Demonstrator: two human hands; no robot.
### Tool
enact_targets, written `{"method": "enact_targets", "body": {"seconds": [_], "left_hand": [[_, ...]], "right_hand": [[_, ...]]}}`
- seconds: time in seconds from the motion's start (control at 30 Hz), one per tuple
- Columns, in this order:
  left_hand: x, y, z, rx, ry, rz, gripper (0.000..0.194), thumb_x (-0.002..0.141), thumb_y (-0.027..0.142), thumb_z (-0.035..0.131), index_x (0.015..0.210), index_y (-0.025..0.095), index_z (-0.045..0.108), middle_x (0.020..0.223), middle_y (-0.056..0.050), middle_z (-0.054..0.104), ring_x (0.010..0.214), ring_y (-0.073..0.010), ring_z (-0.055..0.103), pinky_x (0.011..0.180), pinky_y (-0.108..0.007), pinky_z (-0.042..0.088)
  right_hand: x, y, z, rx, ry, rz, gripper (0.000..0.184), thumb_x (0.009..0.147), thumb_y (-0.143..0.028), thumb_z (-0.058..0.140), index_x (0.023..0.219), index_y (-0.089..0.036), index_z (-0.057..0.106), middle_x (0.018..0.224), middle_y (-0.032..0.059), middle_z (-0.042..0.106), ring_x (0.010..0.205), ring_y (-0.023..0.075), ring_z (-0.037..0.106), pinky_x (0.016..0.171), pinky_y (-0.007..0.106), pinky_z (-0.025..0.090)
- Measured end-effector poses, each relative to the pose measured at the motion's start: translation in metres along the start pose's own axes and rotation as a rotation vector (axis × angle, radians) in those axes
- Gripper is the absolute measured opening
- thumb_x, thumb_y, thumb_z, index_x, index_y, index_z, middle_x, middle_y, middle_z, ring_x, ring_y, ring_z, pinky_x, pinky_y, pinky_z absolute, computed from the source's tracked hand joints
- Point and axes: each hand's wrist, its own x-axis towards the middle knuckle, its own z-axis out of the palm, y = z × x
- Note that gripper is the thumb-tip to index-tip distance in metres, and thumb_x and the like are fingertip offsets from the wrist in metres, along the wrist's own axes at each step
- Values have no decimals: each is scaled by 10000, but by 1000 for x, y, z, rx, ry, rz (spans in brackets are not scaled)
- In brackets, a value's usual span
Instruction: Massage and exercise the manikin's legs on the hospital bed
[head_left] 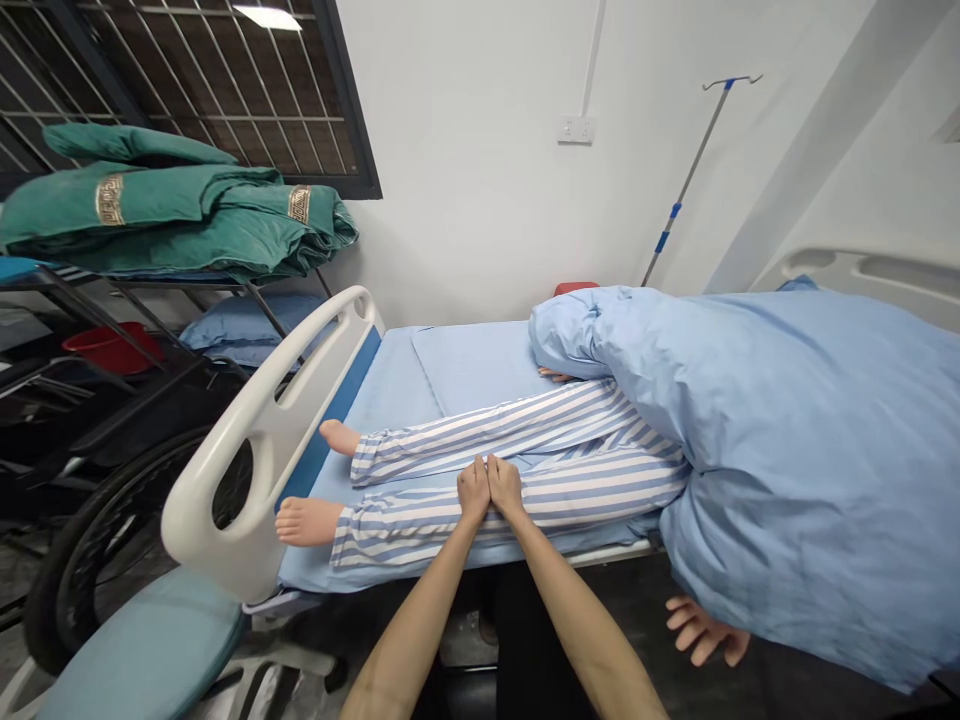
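Observation:
A manikin in blue-and-white striped trousers (600,487) lies on a bed with a light blue sheet (472,350). My left hand (473,491) and my right hand (505,486) rest side by side and touching on its near leg, around the knee. Both are closed, fingers curled over the leg's inner side with their tips hidden. Bare feet (309,522) point to the footboard. A bunched light blue quilt (795,430) covers the upper body. One manikin hand (706,630) hangs below the quilt at the near side; part of another shows under its far edge.
A white footboard (206,480) closes the bed's left end. Beyond it stand a wheelchair (67,590), a rack with green padded covers (172,215) and a red basin (112,347). A teal stool (150,645) is at the lower left. An IV pole (694,170) rises behind the bed.

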Motion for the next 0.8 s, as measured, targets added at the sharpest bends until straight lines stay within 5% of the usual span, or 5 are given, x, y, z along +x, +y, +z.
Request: {"method": "enact_targets", "body": {"seconds": [0.27, 0.4, 0.8], "left_hand": [[-2, 26, 12, 55, -143, 42, 458, 906, 365, 334, 573, 179, 588, 655, -68, 653, 646, -142, 553, 611, -245, 317], [-5, 20, 22, 21, -66, 59, 479, 909, 348, 308, 539, 177, 559, 584, -53, 611, 586, -127, 517, 579, -243, 294], [-8, 13, 19, 41, -18, 89, 463, 918, 327, 290, 555, 196, 546, 652, -76, 658, 625, -147, 560, 613, -250, 330]], "right_hand": [[4, 18, 2, 429, 170, 78, 502, 945, -469, 233, 587, -211, 473, 598, 43, 591, 582, 156, 511, 561, 250, 372], [6, 21, 2, 481, 181, 83, 495, 932, -506, 256, 562, -218, 416, 559, 24, 538, 572, 149, 484, 545, 246, 374], [9, 15, -25, -151, -67, -79, 438, 980, -327, 312, 733, -188, 646, 775, 80, 694, 690, 153, 591, 616, 241, 322]]}}
